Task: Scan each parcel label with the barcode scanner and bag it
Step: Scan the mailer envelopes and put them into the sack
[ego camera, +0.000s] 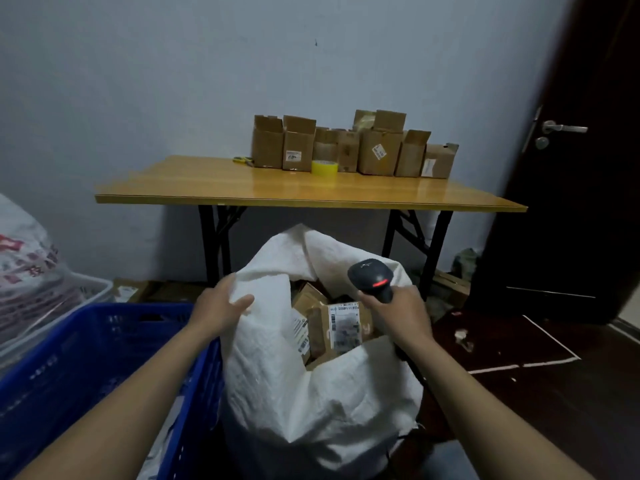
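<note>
Parcels [343, 327] with labels lie inside the open white sack [311, 393]. The left hand [221, 306] pinches the sack's rim. The right hand [398, 315] grips the barcode scanner [372, 275] just above them.

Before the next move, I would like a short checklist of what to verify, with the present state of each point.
1. Scanner gripped: right hand holds the barcode scanner by its handle: ok.
2. Scanner on: red light glows on its head: ok.
3. Sack open: left hand holds the white woven sack at its rim: ok.
4. Label visible: the top parcel in the sack shows its label: ok.
5. That label already scanned: cannot tell.
6. Parcels left in the blue crate: cannot tell.
</note>
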